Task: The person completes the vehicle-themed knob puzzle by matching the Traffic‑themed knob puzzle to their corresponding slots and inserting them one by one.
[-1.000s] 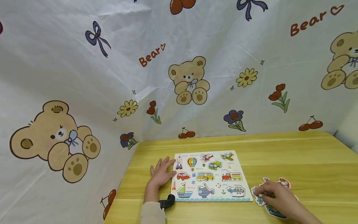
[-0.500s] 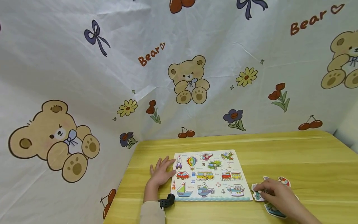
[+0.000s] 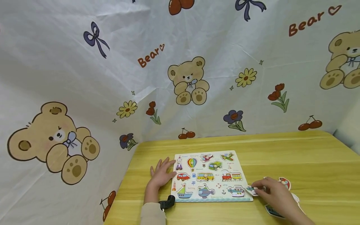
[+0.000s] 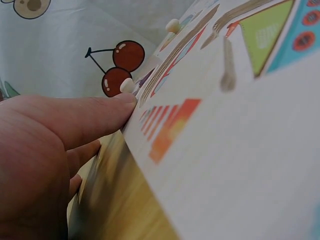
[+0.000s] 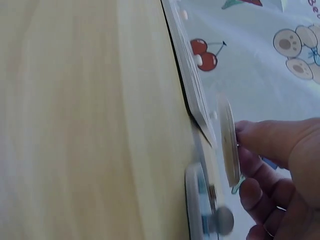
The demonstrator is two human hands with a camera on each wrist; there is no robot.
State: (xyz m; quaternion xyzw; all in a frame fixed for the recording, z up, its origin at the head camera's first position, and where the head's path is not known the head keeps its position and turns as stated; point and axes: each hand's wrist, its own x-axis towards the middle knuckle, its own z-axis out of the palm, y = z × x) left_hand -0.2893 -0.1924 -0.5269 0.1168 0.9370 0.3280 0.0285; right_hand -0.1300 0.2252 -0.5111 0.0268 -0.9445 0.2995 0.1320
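A white puzzle board printed with vehicles lies on the table, with small knobs on several of its pictures. My left hand rests at the board's left edge, fingers spread. In the left wrist view, the thumb touches the board's edge near a red-striped print. Off the board's lower right corner, my right hand pinches a flat ship-like puzzle piece. Seen edge-on in the right wrist view, this puzzle piece is tilted up above the table; its knob is hidden by the fingers.
Several loose puzzle pieces lie under and around my right hand, partly covered by it. One knobbed piece sits close to the board's corner in the right wrist view. Behind the wooden table hangs a bear-print cloth.
My right hand has lifted the puzzle piece from the loose ones and shifted it left, up to the board's right edge. The left hand has stayed in place.
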